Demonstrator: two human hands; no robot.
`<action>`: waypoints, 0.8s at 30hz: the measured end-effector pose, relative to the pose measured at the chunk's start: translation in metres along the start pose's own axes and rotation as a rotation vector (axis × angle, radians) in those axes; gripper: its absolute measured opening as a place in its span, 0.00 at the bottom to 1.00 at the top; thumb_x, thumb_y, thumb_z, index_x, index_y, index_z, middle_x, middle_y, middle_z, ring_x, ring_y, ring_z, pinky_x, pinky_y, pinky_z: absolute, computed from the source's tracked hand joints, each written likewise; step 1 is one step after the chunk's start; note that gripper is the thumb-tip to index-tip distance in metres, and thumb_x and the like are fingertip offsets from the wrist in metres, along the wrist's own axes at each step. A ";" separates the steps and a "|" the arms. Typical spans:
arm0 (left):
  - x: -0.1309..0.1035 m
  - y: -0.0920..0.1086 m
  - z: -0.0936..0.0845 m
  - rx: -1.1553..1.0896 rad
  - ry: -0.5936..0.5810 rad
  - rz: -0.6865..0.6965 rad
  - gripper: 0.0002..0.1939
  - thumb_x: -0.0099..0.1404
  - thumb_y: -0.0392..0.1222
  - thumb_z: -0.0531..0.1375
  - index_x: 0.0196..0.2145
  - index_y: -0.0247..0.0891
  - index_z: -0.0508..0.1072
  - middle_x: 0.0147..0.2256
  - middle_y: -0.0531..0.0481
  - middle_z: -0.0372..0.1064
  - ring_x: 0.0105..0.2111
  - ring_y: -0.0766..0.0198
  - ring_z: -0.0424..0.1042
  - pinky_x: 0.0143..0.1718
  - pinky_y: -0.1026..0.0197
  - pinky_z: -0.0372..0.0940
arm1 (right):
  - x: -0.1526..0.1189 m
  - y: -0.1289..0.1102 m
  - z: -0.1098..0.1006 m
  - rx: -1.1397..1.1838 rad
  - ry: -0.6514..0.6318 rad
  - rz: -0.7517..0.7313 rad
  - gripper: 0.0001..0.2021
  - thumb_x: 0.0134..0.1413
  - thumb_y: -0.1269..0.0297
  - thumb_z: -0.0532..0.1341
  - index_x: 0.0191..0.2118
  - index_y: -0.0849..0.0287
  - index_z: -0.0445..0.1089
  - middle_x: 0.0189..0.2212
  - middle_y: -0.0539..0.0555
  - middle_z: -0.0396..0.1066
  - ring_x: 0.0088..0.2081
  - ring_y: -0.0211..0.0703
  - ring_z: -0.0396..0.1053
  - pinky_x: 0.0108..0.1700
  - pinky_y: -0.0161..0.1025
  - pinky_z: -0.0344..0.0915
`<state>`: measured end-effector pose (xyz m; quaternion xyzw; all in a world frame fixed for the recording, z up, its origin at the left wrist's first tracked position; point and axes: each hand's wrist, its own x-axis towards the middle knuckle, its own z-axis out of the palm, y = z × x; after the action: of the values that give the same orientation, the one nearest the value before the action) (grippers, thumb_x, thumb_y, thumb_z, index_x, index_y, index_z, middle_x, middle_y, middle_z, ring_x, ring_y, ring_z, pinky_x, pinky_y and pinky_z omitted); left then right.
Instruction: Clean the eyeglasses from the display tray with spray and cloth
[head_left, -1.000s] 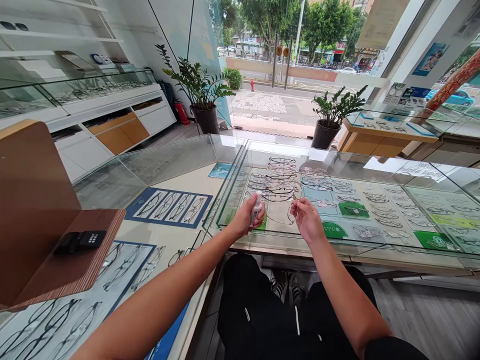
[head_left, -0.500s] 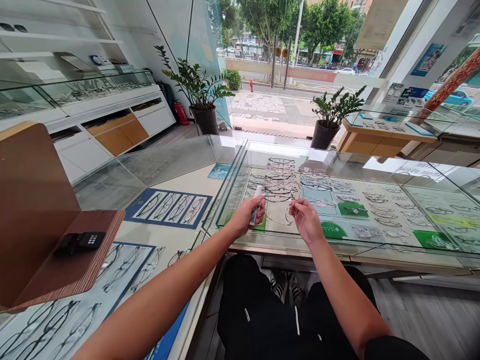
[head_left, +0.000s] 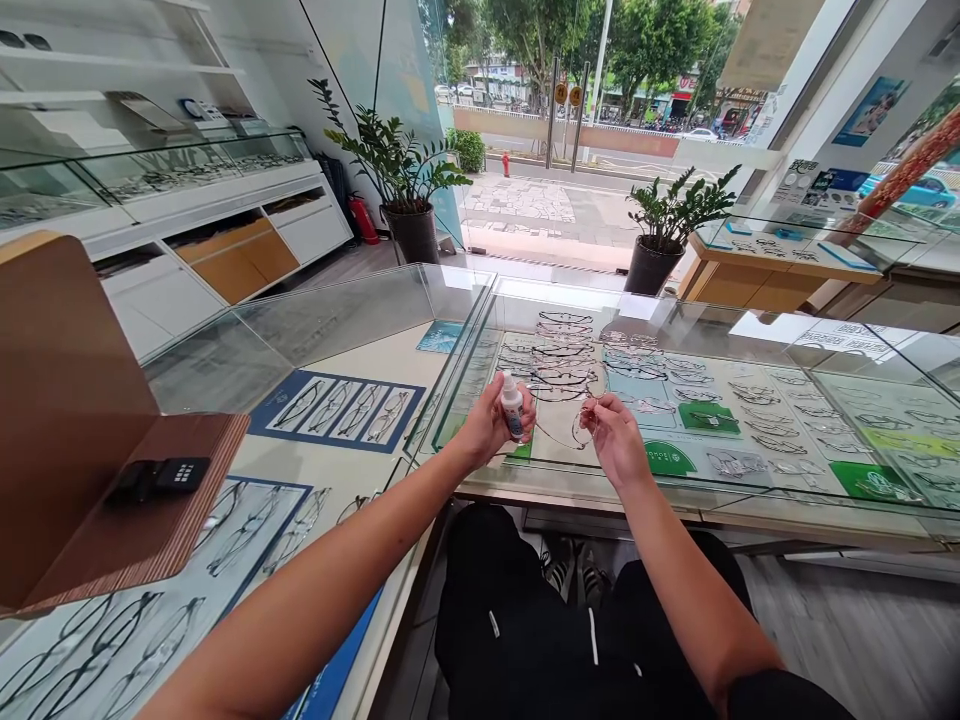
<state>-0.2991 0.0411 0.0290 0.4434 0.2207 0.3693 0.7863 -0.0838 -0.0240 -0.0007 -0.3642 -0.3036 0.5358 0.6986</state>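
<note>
A small white spray bottle (head_left: 513, 408) with a printed label is wrapped in the fingers of my left hand (head_left: 484, 425), its cap tilted up and away from me. My right hand (head_left: 616, 440) pinches a pair of thin-framed eyeglasses (head_left: 577, 432) by the frame. One slender temple of the glasses reaches left toward the bottle hand. Both hands are above the near edge of the glass display case (head_left: 570, 470). Beneath the glass, several rows of eyeglass frames (head_left: 562, 352) lie just beyond my hands.
A second glass case (head_left: 420, 480) with frames on blue-edged boards adjoins on the left. On it stands a brown wooden stand (head_left: 75, 420) holding a black keypad device (head_left: 161, 482). Potted plants (head_left: 412, 225) and a wooden table (head_left: 750, 280) are farther back.
My left hand has turned the bottle, so its label and cap show more toward me. The right hand keeps its pinch on the glasses, and the view has shifted slightly.
</note>
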 end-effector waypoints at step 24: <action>-0.001 -0.011 0.005 0.220 -0.100 -0.002 0.31 0.60 0.72 0.63 0.28 0.36 0.73 0.27 0.48 0.68 0.29 0.62 0.64 0.33 0.58 0.57 | -0.045 0.000 0.040 -0.421 -0.225 -0.062 0.08 0.64 0.55 0.69 0.37 0.53 0.76 0.39 0.53 0.79 0.45 0.49 0.76 0.53 0.46 0.70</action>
<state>-0.2921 0.0345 0.0223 0.5447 0.2209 0.3192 0.7433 -0.1270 -0.0599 0.0193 -0.4303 -0.4954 0.4761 0.5854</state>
